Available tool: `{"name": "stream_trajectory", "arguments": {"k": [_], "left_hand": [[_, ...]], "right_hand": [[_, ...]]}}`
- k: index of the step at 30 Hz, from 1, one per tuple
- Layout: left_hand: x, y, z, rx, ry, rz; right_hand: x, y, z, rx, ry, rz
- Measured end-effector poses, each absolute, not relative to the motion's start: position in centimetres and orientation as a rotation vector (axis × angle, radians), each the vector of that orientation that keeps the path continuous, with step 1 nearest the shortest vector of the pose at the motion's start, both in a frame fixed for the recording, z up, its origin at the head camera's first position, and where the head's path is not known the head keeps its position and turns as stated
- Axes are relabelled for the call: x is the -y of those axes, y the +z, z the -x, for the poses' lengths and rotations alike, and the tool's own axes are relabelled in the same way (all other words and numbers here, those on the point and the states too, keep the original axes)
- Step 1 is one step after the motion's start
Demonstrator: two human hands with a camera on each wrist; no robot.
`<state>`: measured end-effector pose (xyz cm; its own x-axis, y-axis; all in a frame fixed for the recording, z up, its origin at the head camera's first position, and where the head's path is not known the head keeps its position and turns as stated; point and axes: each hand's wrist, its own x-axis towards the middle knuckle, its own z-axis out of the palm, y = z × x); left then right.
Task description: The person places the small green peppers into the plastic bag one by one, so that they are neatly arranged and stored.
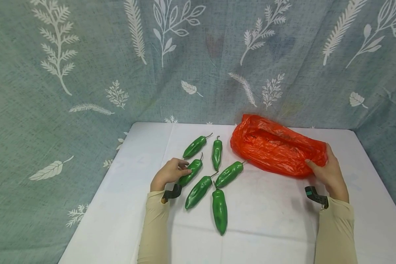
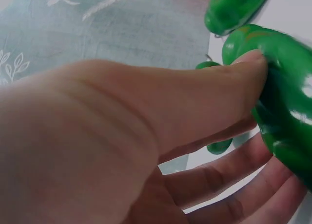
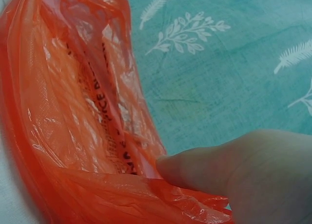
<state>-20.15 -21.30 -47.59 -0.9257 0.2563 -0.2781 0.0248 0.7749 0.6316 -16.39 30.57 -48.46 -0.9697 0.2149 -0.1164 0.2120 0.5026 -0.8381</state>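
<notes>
My left hand (image 1: 169, 173) pinches a green chili pepper (image 1: 192, 171) between thumb and fingers. In the left wrist view the thumb presses on the glossy pepper (image 2: 287, 92) while the fingers reach around its far side. On the right, my right hand (image 1: 330, 176) grips the near right end of a red plastic bag (image 1: 274, 146). The right wrist view looks into the bag's opening, where dark lettering shows on the thin plastic (image 3: 92, 97). There the thumb (image 3: 195, 170) lies at the bag's edge, and the other fingers are hidden.
Several more green peppers lie around the left hand: one behind it (image 1: 194, 147), a small upright one (image 1: 216, 154), and others in front (image 1: 220, 212) and toward the bag (image 1: 230, 175). A white cloth covers the table (image 1: 267, 212). Leaf-patterned green fabric (image 1: 211, 88) hangs behind.
</notes>
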Motion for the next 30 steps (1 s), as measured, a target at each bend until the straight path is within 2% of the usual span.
{"name": "stream_trajectory", "arguments": {"k": [30], "left_hand": [[21.51, -47.99, 20.58, -2.596, 1.058, -0.176]], "right_hand": [[-30.71, -48.22, 16.2, 2.743, 1.564, 0.45]]}}
